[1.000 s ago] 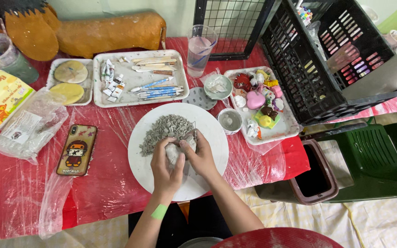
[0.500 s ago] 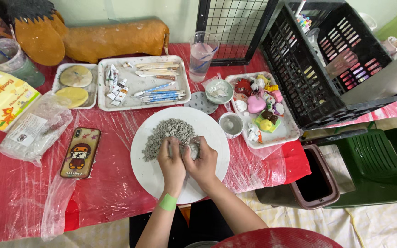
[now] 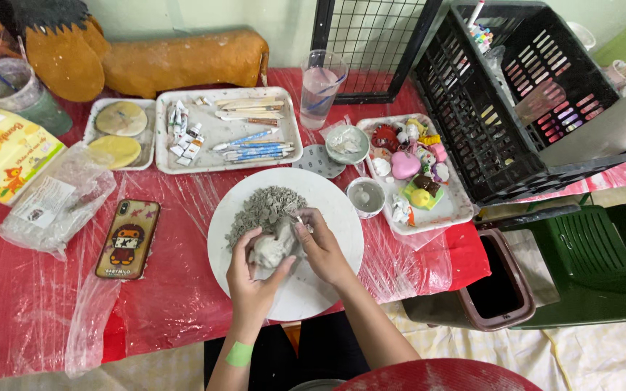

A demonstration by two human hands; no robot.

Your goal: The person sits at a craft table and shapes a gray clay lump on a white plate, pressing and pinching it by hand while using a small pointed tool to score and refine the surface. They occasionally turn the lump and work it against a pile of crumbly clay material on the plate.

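A lump of grey clay (image 3: pixel 272 247) sits on a round white plate (image 3: pixel 335 210) at the table's front edge. My left hand (image 3: pixel 249 275) cups the lump from below and the left. My right hand (image 3: pixel 322 245) presses on its right side, with a small tool tip showing between the fingers. A pile of grey clay shavings (image 3: pixel 262 208) lies on the plate just behind the lump. My left wrist wears a green band (image 3: pixel 239 354).
A phone (image 3: pixel 127 237) and a plastic bag (image 3: pixel 56 199) lie left of the plate. Trays of sculpting tools (image 3: pixel 227 130), clay discs (image 3: pixel 116 133) and small coloured figures (image 3: pixel 414 170) stand behind, with two small bowls (image 3: pixel 364 195), a water cup (image 3: pixel 319 87) and a black crate (image 3: pixel 516 94).
Both hands have stayed on the clay lump, shifting their grip slightly as they work it. The view has drifted a little.
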